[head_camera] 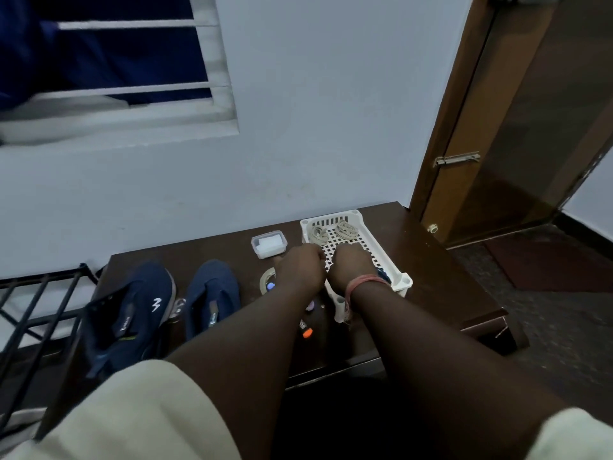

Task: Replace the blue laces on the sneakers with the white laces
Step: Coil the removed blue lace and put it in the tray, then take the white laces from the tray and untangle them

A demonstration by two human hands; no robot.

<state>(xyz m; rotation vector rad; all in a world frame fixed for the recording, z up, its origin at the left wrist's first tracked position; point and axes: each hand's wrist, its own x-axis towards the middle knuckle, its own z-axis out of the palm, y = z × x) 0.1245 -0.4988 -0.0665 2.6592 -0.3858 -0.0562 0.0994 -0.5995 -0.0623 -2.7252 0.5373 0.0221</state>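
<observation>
Both hands — left (pixel 302 264), right (pixel 351 264) — curled over basket (pixel 378 240); contents of grip unclear; sneakers (pixel 132 310) well apart.

we read no clear text — left sneaker (pixel 132 313) shows a white zigzag logo on its side, tongue labels on both sneakers too blurred to read.

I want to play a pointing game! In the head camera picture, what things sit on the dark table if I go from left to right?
First sneaker → second sneaker → tape roll → white basket, with the small clear box farther back, between the second sneaker and the basket.
</observation>
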